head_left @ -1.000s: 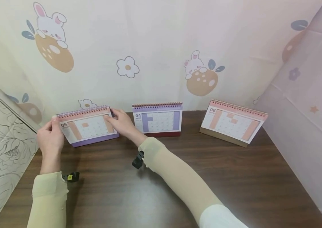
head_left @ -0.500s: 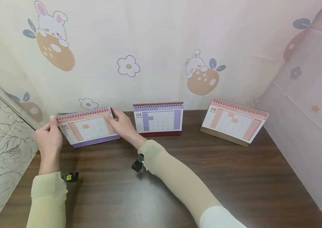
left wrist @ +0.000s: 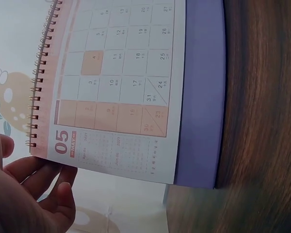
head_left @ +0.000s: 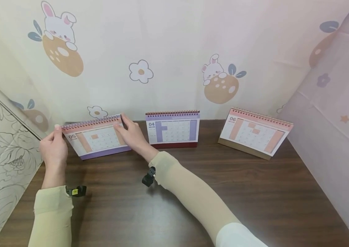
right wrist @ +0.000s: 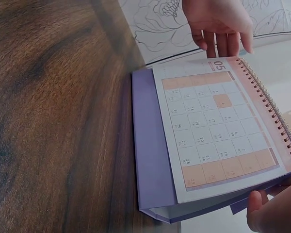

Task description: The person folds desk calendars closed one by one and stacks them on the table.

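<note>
A pink-topped desk calendar marked 05 (head_left: 100, 137) stands at the back left on a purple base. Beyond its upper left corner is my left hand (head_left: 54, 149); in the left wrist view its fingers (left wrist: 31, 170) reach behind the side edge, and the thumb (left wrist: 7, 145) lies apart from the page. On the opposite side my right hand (head_left: 135, 137) grips the upper right edge, thumb in front and fingers partly hidden behind. Two more desk calendars stand to the right: a purple one marked 04 (head_left: 174, 128) and a pink one marked 06 (head_left: 254, 132).
The wooden table (head_left: 115, 212) runs back to a curtain (head_left: 168, 41) printed with rabbits and flowers. A wall with line-drawn flowers (head_left: 4, 164) bounds the left side close to my left hand, and another printed cloth (head_left: 338, 137) bounds the right.
My left thumb has shifted slightly left, off the corner of the 05 calendar. My right hand keeps its place on the calendar's right edge, and the head view has moved a little.
</note>
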`<state>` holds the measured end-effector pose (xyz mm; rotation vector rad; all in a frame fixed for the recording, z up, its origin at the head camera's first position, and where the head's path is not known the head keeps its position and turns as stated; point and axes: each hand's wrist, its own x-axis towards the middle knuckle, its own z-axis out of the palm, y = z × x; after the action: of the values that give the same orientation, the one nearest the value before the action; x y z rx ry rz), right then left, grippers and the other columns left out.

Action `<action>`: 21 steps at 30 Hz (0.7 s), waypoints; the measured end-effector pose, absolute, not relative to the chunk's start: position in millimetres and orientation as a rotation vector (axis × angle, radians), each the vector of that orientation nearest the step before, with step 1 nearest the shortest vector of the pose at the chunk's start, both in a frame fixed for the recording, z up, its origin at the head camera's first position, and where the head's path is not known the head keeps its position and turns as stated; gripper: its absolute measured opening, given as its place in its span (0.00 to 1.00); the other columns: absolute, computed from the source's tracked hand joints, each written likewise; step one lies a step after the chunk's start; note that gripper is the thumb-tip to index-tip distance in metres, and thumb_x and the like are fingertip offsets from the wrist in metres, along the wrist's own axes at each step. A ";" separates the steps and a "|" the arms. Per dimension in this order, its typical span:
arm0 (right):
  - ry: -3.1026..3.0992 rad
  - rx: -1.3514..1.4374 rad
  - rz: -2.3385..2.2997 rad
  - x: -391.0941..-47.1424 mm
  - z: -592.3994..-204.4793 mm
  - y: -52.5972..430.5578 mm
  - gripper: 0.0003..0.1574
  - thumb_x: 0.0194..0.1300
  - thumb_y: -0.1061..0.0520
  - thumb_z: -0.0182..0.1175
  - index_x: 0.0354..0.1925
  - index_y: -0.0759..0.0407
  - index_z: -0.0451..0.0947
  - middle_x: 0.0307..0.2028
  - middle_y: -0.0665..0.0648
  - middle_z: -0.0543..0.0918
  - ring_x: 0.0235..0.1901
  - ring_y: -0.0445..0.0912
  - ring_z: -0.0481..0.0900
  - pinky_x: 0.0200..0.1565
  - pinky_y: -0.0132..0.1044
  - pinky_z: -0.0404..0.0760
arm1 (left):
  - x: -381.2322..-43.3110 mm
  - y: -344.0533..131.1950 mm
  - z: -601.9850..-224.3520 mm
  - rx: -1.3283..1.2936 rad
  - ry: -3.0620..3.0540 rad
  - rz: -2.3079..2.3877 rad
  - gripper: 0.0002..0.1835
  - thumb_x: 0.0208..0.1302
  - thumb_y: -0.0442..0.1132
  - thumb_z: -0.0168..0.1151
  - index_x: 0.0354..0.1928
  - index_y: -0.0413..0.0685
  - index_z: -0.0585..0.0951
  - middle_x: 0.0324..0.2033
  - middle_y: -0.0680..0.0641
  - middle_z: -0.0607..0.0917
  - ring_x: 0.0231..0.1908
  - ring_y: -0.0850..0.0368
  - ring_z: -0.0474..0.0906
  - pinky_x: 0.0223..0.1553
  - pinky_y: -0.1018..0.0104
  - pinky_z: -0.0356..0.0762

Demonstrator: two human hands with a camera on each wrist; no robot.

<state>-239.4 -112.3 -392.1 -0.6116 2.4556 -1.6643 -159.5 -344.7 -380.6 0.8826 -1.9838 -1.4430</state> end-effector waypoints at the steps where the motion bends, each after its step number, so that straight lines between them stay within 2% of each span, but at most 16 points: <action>1: 2.453 -0.616 -1.669 -239.7 -391.9 -112.2 0.40 0.75 0.38 0.49 0.77 0.49 0.55 0.75 0.47 0.58 0.74 0.46 0.52 0.72 0.44 0.53 | -159.5 -344.1 -379.9 0.881 -1.979 -1.446 0.32 0.71 0.64 0.50 0.19 0.48 0.80 0.23 0.53 0.75 0.30 0.57 0.63 0.26 0.63 0.54; 3: 2.455 -0.624 -1.676 -240.0 -391.6 -111.9 0.40 0.75 0.38 0.49 0.77 0.50 0.56 0.75 0.46 0.58 0.74 0.46 0.53 0.72 0.43 0.53 | -159.6 -343.3 -379.0 0.880 -1.938 -1.486 0.29 0.72 0.62 0.51 0.21 0.50 0.83 0.30 0.52 0.80 0.34 0.58 0.64 0.31 0.64 0.55; 6: 2.459 -0.649 -1.701 -240.4 -390.9 -111.0 0.39 0.75 0.39 0.50 0.76 0.52 0.57 0.74 0.47 0.59 0.74 0.46 0.54 0.71 0.42 0.53 | -160.0 -342.9 -378.5 0.859 -1.850 -1.577 0.25 0.73 0.59 0.52 0.30 0.51 0.89 0.39 0.53 0.83 0.40 0.59 0.66 0.40 0.67 0.56; 9: 2.445 -0.688 -1.739 -240.6 -389.7 -110.1 0.39 0.76 0.40 0.50 0.76 0.53 0.58 0.74 0.50 0.60 0.74 0.47 0.54 0.71 0.41 0.54 | -159.9 -343.1 -377.8 0.811 -1.770 -1.662 0.23 0.74 0.55 0.53 0.40 0.46 0.90 0.41 0.53 0.84 0.46 0.58 0.69 0.50 0.68 0.58; 13: 2.394 -0.730 -1.792 -240.5 -388.7 -109.0 0.38 0.76 0.42 0.50 0.76 0.53 0.57 0.74 0.52 0.60 0.73 0.46 0.56 0.70 0.40 0.57 | -158.3 -343.4 -376.0 0.763 -1.712 -1.747 0.22 0.76 0.53 0.51 0.51 0.45 0.87 0.44 0.53 0.84 0.53 0.58 0.72 0.61 0.67 0.57; 16: 2.346 -0.743 -1.836 -240.5 -387.9 -108.6 0.37 0.77 0.43 0.51 0.76 0.53 0.57 0.74 0.53 0.60 0.72 0.44 0.58 0.68 0.36 0.60 | -156.6 -342.9 -373.4 0.772 -1.691 -1.770 0.22 0.75 0.53 0.52 0.54 0.47 0.85 0.48 0.53 0.84 0.54 0.60 0.73 0.60 0.67 0.59; 18: 2.310 -0.748 -1.871 -241.3 -387.1 -108.5 0.36 0.77 0.44 0.51 0.76 0.54 0.58 0.74 0.53 0.60 0.72 0.42 0.59 0.67 0.33 0.61 | -155.9 -342.4 -371.9 0.777 -1.682 -1.765 0.21 0.74 0.53 0.53 0.54 0.48 0.86 0.48 0.53 0.84 0.52 0.61 0.74 0.57 0.67 0.61; 21: 2.286 -0.728 -1.889 -241.1 -384.7 -107.7 0.35 0.77 0.45 0.51 0.75 0.54 0.59 0.74 0.51 0.61 0.71 0.41 0.59 0.67 0.33 0.61 | -155.4 -342.1 -370.8 0.759 -1.665 -1.774 0.20 0.73 0.53 0.55 0.54 0.49 0.86 0.49 0.53 0.85 0.53 0.61 0.76 0.59 0.68 0.62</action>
<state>-241.1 -107.7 -384.7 -0.7280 2.2859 -1.8886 -155.4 -342.1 -370.8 0.7588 -1.6648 -1.7743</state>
